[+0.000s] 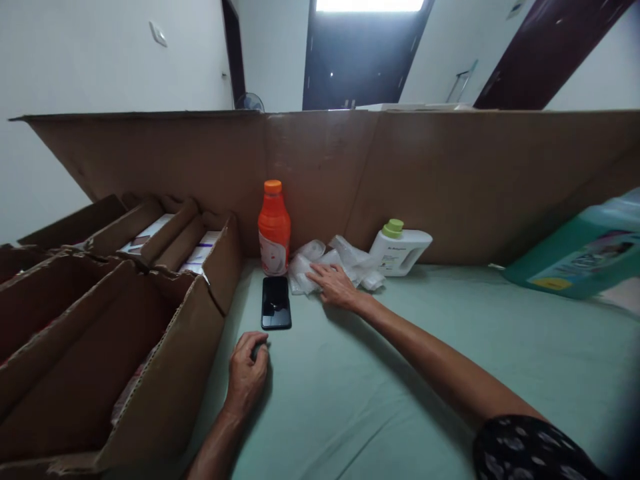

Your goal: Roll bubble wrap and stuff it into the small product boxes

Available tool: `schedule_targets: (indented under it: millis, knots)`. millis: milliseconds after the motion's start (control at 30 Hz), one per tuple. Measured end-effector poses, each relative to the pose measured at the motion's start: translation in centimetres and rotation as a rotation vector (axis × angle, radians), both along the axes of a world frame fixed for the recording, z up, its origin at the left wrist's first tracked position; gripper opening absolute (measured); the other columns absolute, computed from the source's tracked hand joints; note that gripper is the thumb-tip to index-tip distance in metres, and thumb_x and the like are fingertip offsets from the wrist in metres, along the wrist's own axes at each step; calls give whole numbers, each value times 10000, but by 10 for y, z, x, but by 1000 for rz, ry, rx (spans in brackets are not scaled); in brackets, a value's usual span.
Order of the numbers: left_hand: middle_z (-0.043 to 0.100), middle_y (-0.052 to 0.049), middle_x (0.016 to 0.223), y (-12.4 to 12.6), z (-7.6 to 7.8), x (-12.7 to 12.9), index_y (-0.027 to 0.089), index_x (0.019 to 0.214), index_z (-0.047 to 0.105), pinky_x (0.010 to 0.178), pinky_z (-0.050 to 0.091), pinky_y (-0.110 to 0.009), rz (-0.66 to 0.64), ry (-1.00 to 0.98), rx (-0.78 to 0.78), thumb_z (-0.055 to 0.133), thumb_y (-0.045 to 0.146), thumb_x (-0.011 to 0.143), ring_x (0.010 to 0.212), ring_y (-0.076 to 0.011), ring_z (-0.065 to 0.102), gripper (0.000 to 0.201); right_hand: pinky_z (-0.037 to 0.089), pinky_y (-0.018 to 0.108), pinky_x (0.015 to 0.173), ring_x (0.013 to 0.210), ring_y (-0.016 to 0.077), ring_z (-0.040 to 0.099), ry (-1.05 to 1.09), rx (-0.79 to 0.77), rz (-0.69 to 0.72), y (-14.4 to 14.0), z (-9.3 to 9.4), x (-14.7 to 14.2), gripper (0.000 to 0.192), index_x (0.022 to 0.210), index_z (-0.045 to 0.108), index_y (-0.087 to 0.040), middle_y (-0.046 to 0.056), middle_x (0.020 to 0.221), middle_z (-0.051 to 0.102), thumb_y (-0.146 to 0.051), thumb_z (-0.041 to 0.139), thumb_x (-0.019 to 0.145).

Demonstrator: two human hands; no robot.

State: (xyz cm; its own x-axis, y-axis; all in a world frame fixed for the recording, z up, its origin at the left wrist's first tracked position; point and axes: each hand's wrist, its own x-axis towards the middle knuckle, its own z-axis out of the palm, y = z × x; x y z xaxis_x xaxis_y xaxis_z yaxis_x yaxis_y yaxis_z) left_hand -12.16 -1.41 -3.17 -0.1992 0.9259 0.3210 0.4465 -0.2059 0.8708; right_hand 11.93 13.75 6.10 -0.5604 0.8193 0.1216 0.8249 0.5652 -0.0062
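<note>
My left hand (249, 370) rests on the green cloth just below the black phone (276, 303), apart from it. Its fingers are curled toward the thumb, and something dark, or only shadow, shows in the gap. With fingers stretched out, my right hand (335, 285) reaches across and lies on the crumpled clear bubble wrap (360, 263). Left of the wrap stands an orange bottle (274, 227) with an orange cap. On its right, a white jug with a handle and green cap (400, 250) leans slightly.
A divided cardboard box (210, 333) fills the left side, with packets in some compartments. A tall cardboard panel (430, 180) closes off the back. At the right, a large bottle of green liquid (575, 253) lies tilted. Green cloth (400, 413) covers the surface.
</note>
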Motion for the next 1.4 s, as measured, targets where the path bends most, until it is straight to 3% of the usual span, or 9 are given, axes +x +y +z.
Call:
schedule_targets:
  millis: [167,400,533,733,833,933,1067,1200,1400]
  knots:
    - [704,-80,952,1,-1,1,182,904,698,842,525,-358,-9,-8,2,489,237,848,931,-228,661,224,387,493,1097,1328,308,529,39,23,-74,-55,4,15,511,1347,613,-157,182,1496,517,-135,552,840]
    - [714,-52,906,7,4,3,177,888,705,812,520,-303,57,90,19,502,94,791,895,-186,665,240,524,541,960,1189,315,643,256,-38,115,-155,-63,57,338,1173,727,-253,126,1338,665,-347,523,921]
    - [709,-68,873,5,14,7,155,869,703,756,535,-316,96,159,36,502,49,754,832,-195,671,255,533,525,977,1207,315,638,272,-121,142,-183,-73,66,333,1149,746,-259,120,1331,672,-375,526,928]
    - [668,-90,1230,-67,75,6,225,1122,697,1104,401,-494,79,352,226,588,76,771,1268,-288,547,397,526,538,996,1228,318,629,310,-163,145,-203,-59,70,348,1157,746,-235,142,1349,657,-372,502,949]
    - [535,-129,1437,-117,117,-20,234,1360,549,1195,233,-609,460,679,540,659,172,823,1463,-349,338,552,509,546,1015,1237,314,621,326,-196,149,-208,-55,73,344,1158,738,-222,148,1352,653,-349,492,955]
    - [444,-193,1521,-140,137,-59,173,1364,532,1181,191,-684,777,771,458,690,321,842,1504,-414,242,565,487,536,1043,1252,300,608,371,-222,154,-214,-51,70,318,1159,725,-211,145,1363,646,-295,513,938]
    - [585,-133,1398,-143,124,-93,206,867,665,1103,335,-704,705,675,262,602,427,863,1361,-417,473,230,474,519,1052,1249,283,602,430,-221,179,-221,-44,63,302,1151,709,-215,132,1365,646,-213,554,892]
    - [527,-97,1479,-163,113,-100,208,747,645,820,613,-428,552,447,176,608,498,831,1159,-322,639,304,470,520,1052,1252,282,598,459,-226,201,-225,-36,64,299,1145,703,-208,131,1371,639,-193,543,892]
    - [360,38,1625,-235,106,-92,253,860,671,1191,370,-541,405,173,309,759,281,758,1439,-352,427,137,450,508,1085,1275,278,583,502,-286,219,-223,-34,73,303,1193,687,-231,122,1382,629,-276,535,935]
